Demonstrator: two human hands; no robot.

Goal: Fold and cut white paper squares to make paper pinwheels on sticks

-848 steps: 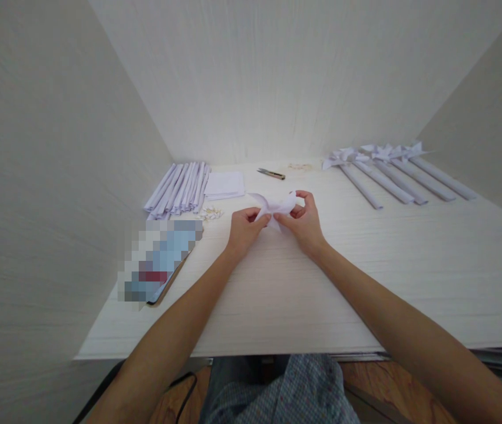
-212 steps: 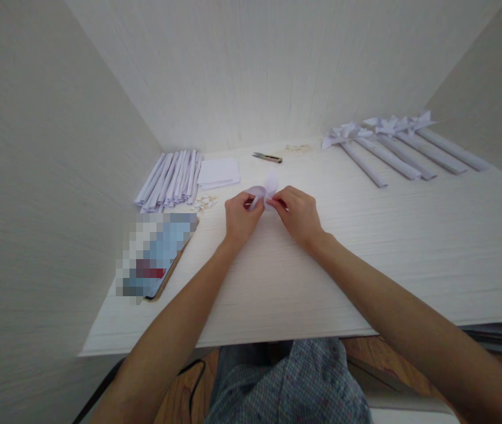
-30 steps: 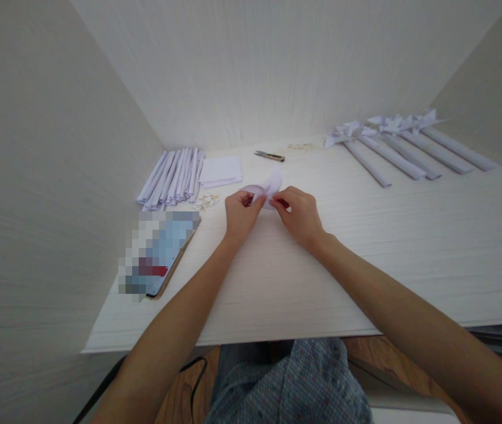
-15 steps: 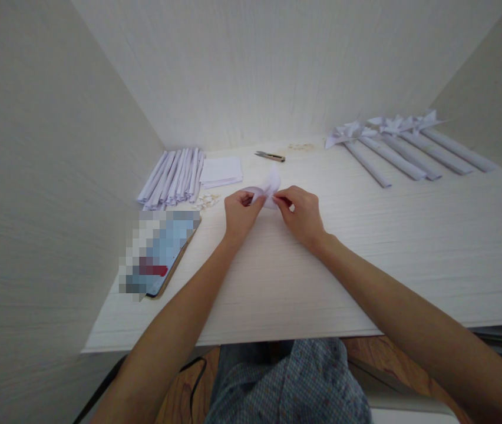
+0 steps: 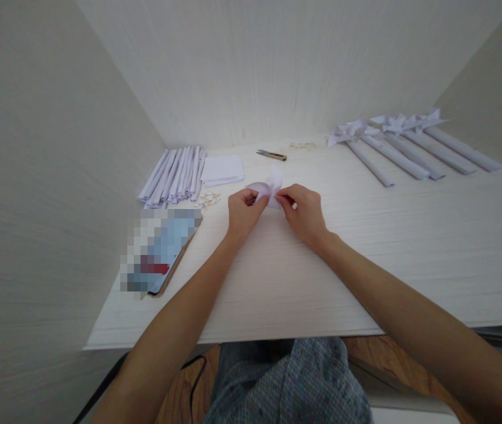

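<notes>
Both hands meet over the middle of the white table (image 5: 366, 259). My left hand (image 5: 243, 213) and my right hand (image 5: 304, 213) pinch a small folded white paper piece (image 5: 269, 187) between their fingertips, and its looped flaps stick up behind the fingers. A tiny pale object shows at my right fingertips; I cannot make out what it is. The lower part of the paper is hidden by my fingers.
A bundle of rolled white paper sticks (image 5: 175, 176) lies at the back left beside a stack of paper squares (image 5: 222, 169) and small pale bits (image 5: 207, 200). Snips (image 5: 271, 155) lie near the back wall. Finished paper pinwheels (image 5: 405, 147) lie at the back right. A phone (image 5: 160, 250) rests at the left.
Over the last second the hands stayed on the paper piece and shifted only slightly; the flaps turned a little. Much earlier the paper was spread wider between the hands.
</notes>
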